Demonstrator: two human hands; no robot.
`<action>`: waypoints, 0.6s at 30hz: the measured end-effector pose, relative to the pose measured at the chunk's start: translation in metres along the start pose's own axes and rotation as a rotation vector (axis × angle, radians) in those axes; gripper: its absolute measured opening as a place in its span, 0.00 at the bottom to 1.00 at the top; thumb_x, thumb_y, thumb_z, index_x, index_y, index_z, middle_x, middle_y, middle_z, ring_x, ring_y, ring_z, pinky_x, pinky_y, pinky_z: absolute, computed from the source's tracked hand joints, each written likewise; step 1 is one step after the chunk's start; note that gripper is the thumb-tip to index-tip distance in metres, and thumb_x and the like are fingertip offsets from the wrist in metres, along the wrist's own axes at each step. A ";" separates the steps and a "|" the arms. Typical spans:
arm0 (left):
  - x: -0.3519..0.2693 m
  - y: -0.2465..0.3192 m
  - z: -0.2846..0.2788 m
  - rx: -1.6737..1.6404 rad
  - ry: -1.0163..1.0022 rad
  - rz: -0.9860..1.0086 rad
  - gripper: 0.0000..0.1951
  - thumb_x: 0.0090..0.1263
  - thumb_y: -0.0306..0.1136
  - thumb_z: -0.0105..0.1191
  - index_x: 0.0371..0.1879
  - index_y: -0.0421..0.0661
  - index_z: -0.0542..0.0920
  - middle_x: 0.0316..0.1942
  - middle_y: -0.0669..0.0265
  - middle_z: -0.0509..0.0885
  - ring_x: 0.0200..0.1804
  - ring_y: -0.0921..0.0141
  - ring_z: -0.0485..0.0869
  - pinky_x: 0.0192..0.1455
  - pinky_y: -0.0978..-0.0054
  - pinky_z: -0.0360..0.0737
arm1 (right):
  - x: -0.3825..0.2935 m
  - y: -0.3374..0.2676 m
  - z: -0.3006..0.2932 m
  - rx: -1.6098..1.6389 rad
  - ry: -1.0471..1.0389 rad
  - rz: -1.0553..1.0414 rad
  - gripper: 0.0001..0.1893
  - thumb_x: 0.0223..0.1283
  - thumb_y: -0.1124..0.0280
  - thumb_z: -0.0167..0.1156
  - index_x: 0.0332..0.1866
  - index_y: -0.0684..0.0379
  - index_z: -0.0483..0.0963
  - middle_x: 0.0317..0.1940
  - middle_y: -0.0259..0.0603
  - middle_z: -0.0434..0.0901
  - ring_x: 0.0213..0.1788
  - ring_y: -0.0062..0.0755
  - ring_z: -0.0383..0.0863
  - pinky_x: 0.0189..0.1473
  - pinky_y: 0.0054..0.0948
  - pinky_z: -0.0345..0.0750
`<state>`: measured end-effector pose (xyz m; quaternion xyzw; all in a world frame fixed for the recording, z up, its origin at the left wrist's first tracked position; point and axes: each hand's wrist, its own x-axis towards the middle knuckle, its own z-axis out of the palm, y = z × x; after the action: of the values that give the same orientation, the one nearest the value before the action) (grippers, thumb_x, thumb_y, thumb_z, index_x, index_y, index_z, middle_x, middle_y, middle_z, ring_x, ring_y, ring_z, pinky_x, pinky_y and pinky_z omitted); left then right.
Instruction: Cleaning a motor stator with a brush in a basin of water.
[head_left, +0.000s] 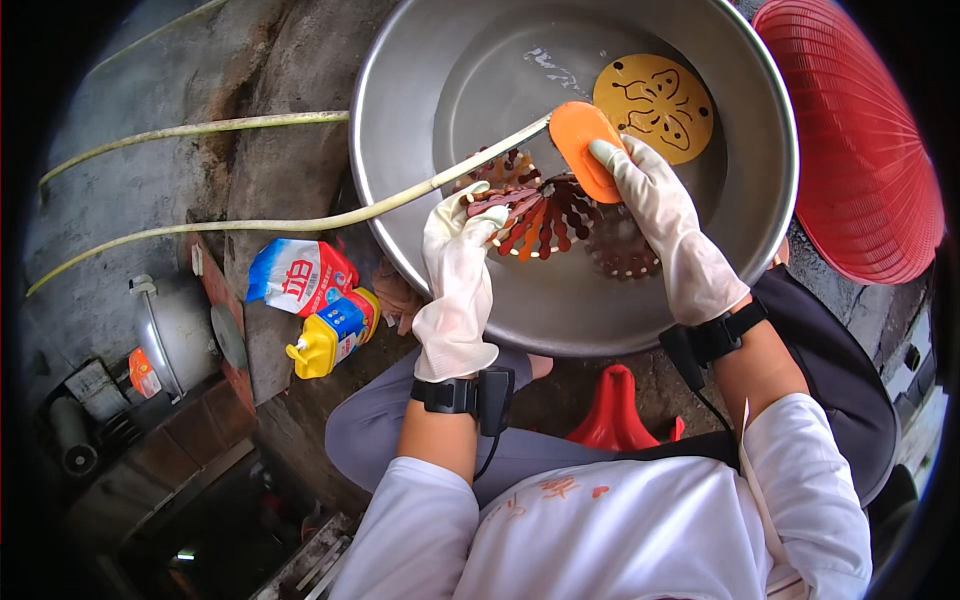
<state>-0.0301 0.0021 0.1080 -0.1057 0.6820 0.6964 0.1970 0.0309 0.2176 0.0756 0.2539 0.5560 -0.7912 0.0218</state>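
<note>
Both hands wear white rubber gloves over a large round metal basin (585, 315) with water in it. My left hand (465, 262) pinches the left edge of a fan-shaped piece made of red, orange and brown beaded strips (546, 225). In my right hand (649, 202) is an orange oval brush or scrubber (585, 154), held just above the right part of that piece; its underside is hidden. A similar dark piece (622, 244) lies in the water beside it, and another shows behind the pale hose. A yellow round disc with a butterfly pattern (654, 109) lies at the basin's upper right.
A pale hose (390, 204) crosses the basin's left rim, its end near the scrubber. Left of the basin lie a detergent bag (304, 276) and a yellow bottle (334, 334). A red plastic basket (855, 142) stands at the right, a red plastic object (615, 412) below.
</note>
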 end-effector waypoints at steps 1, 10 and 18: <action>0.000 0.001 0.001 -0.030 -0.032 -0.011 0.18 0.59 0.14 0.55 0.50 0.37 0.76 0.40 0.62 0.83 0.38 0.75 0.83 0.41 0.82 0.80 | 0.000 0.002 0.002 0.001 -0.001 0.003 0.27 0.67 0.54 0.57 0.60 0.67 0.71 0.45 0.41 0.81 0.46 0.24 0.79 0.52 0.23 0.74; 0.008 -0.001 0.005 -0.146 -0.095 -0.037 0.14 0.68 0.21 0.47 0.52 0.37 0.75 0.45 0.58 0.83 0.47 0.67 0.84 0.52 0.69 0.83 | -0.020 0.007 0.029 0.275 -0.045 0.170 0.27 0.69 0.52 0.55 0.63 0.63 0.69 0.48 0.37 0.79 0.45 0.18 0.78 0.45 0.19 0.77; 0.000 0.004 0.010 -0.190 0.097 -0.142 0.13 0.68 0.20 0.46 0.51 0.39 0.74 0.44 0.63 0.80 0.46 0.70 0.82 0.48 0.72 0.84 | -0.029 -0.015 0.039 0.159 -0.045 0.224 0.29 0.68 0.49 0.55 0.65 0.60 0.68 0.49 0.39 0.79 0.48 0.22 0.77 0.53 0.23 0.74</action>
<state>-0.0302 0.0120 0.1125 -0.2054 0.6125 0.7362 0.2017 0.0369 0.1816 0.1114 0.2977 0.4590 -0.8308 0.1023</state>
